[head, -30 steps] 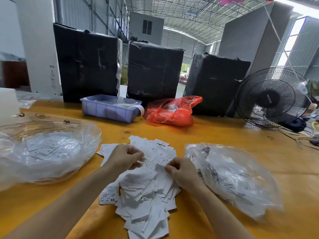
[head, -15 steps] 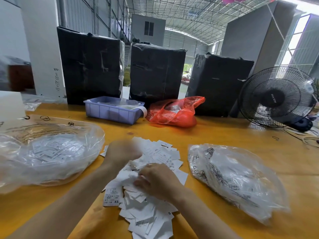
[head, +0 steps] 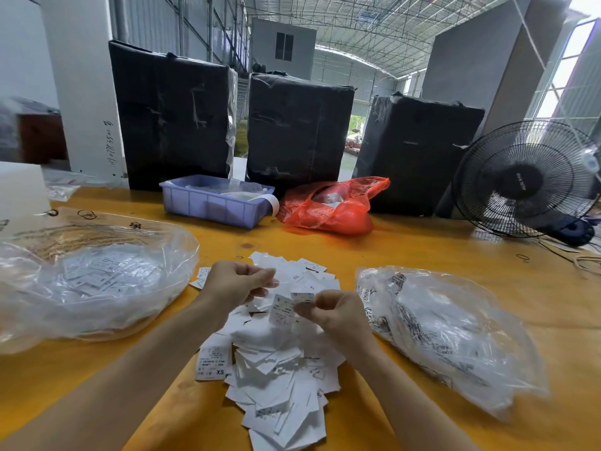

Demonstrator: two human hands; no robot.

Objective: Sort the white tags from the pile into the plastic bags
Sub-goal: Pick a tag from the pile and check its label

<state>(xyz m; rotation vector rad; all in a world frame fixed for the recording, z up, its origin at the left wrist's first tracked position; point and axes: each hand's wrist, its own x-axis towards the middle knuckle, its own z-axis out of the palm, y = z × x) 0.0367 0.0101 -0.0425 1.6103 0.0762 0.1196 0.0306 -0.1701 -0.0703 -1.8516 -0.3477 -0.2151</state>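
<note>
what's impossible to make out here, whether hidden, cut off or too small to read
- Head view, left hand: what it pinches, if anything, is hidden by its curled fingers.
- Head view, left plastic bag: tag sizes inside are blurred by the film.
- Head view, held tags: small print is too small.
- Head view, purple bin: contents are mostly hidden by its wall.

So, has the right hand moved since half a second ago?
Yes. The right hand has lifted off the pile of white paper tags, now pinching tags, and shifted right toward the clear plastic bag on the right.
</note>
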